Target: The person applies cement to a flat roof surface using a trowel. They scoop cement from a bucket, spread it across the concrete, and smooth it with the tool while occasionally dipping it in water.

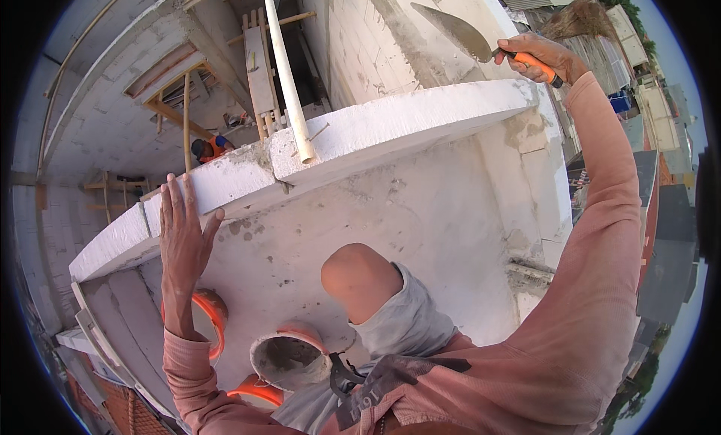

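Observation:
My right hand (550, 57) grips the orange handle of a pointed trowel (457, 33), raised above the far right end of a low white block wall (420, 118). The trowel's blade points left and looks greyish. Against the near face and top edge of the same wall rests my left hand (182, 243), fingers stretched out, holding nothing. Between the hands, a vertical joint with grey mortar (264, 153) splits the wall's top. A pale pipe (289, 75) lies across the top there, with a nail (321, 130) beside it.
Near my bent knee stand a mortar-smeared bucket (291, 360) and two orange buckets (218, 315). Beyond the wall, a deep drop holds wooden props (187, 120) and a person in an orange vest (213, 148). Rooftops (601, 52) lie far below at right.

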A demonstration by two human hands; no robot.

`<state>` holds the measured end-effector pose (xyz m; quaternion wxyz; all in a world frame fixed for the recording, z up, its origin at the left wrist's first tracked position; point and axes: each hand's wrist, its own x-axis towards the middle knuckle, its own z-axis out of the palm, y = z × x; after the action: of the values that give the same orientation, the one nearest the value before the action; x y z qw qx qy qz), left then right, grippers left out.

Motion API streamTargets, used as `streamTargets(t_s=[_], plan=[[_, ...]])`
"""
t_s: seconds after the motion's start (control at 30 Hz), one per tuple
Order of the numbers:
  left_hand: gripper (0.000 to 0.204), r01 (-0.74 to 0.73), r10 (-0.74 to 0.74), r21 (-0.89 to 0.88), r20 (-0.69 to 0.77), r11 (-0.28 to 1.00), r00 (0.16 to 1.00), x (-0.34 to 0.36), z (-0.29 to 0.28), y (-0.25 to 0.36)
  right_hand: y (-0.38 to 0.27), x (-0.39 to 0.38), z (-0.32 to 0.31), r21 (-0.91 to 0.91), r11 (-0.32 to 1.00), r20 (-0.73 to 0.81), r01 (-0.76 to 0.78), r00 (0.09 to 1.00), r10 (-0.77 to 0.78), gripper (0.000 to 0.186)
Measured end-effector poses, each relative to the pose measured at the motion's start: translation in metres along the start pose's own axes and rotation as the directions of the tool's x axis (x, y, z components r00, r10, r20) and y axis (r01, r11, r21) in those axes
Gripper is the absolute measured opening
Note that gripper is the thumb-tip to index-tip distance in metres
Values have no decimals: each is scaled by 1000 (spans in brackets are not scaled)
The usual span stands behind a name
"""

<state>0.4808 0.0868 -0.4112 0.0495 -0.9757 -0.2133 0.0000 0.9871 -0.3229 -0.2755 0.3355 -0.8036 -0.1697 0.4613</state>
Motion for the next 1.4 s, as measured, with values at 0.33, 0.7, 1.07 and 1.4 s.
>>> streamTargets(t_s=[0.33, 0.7, 1.07, 1.4], plan=[[76, -29, 29, 56, 2, 998, 1000, 11, -3, -6, 202, -81, 206, 528, 731, 241, -431, 902, 358, 31], [76, 48, -52, 36, 115, 998, 992, 7, -2, 3, 230, 120, 453, 273, 835, 701, -478, 693, 167, 38], [76, 47, -56, 63, 138, 997, 989, 6, -6, 2, 331, 74, 229, 498, 729, 238, -470, 882, 406, 33], [71, -27, 18, 73, 123, 997, 992, 7, -7, 1, 363, -30, 287, 775, 596, -176, -213, 832, 526, 34]])
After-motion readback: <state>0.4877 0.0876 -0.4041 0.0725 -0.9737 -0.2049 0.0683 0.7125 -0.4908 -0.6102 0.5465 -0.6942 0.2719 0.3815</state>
